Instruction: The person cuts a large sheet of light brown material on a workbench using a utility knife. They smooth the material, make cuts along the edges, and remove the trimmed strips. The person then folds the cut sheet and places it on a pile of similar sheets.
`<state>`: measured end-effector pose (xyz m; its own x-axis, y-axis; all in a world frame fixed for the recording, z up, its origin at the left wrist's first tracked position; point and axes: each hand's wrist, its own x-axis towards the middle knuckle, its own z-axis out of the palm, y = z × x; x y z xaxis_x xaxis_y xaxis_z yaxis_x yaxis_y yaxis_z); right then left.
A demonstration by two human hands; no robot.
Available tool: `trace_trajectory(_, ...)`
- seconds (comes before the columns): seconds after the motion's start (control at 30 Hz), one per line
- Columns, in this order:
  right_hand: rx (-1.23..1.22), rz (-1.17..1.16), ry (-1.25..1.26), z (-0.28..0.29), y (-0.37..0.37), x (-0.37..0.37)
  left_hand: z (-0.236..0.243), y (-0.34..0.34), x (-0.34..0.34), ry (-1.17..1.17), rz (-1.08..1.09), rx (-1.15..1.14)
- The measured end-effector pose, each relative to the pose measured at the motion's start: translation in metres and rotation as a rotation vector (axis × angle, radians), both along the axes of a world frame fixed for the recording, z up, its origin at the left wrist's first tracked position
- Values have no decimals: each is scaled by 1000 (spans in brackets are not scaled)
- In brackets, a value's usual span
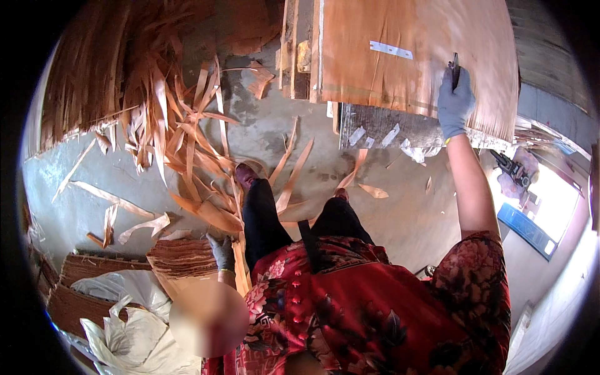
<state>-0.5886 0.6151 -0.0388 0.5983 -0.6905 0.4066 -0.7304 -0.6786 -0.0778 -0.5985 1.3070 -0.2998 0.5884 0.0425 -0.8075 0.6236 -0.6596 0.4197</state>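
Note:
My gloved right hand (455, 100) grips a dark cutting tool (455, 63) on a tan veneer sheet (356, 75) atop a raised stack at upper right, right of a white tape strip (390, 49). My gloved left hand (222, 251) is low at the left, beside a pile of brown veneer sheets (175, 256) and a light strip (239, 265); its fingers look loosely apart, and any contact with these is unclear.
Torn veneer strips (194, 162) cover floor around my feet. Hanging sheets (84, 69) fill upper left. Plastic wrapping (119, 331) and more stacked sheets lie lower left. A dark metal mechanism (512, 172) and blue board (524, 231) are at right.

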Motion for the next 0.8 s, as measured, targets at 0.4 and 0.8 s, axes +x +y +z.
trace_trajectory(0.4, 3, -25, 58, 5, 4, 3, 76, -47, 26, -118, -104, 43)
trace_trajectory(0.8, 111, -4, 44, 11, 11, 3, 129, -54, -8, -235, 50, 276)
